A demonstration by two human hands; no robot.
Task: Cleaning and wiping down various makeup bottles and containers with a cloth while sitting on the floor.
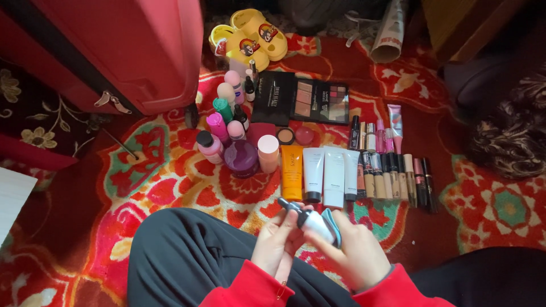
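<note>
Left hand [278, 241]: raised over the lap, fingers curled about the dark-capped end of a small white bottle [307, 219], thumb and fingertips pinching near the cap.
Right hand [352, 253]: closed round the lower body of the same bottle, with a pale blue cloth [333, 226] pressed between palm and bottle.
Small white bottle: held tilted between both hands, cap end pointing up and left, just above the dark trousers [187, 256] and in front of the row of tubes.
Sleeves: red cuffs [250, 290] at both wrists, at the bottom edge of the view.
Tubes: one orange tube [292, 171] and three white tubes [333, 176] lying side by side on the rug, caps toward the lap, just beyond the hands.
Slim sticks: a row of beige, pink and dark slender tubes [392, 176] to the right of the white ones, touching or nearly so.
Palettes: a black case [273, 96] and an open palette [319, 102] with coloured pans, farther back.
Jars and bottles: a purple round jar [242, 158], a peach-topped cylinder [268, 152], pink and green bottles [219, 128] clustered to the left of the tubes.
Rug [170, 176]: red with bright floral pattern, under everything.
Suitcase [119, 51]: red, upper left, standing on the rug.
Slippers [250, 37]: yellow pair, at the top, behind the palettes.
</note>
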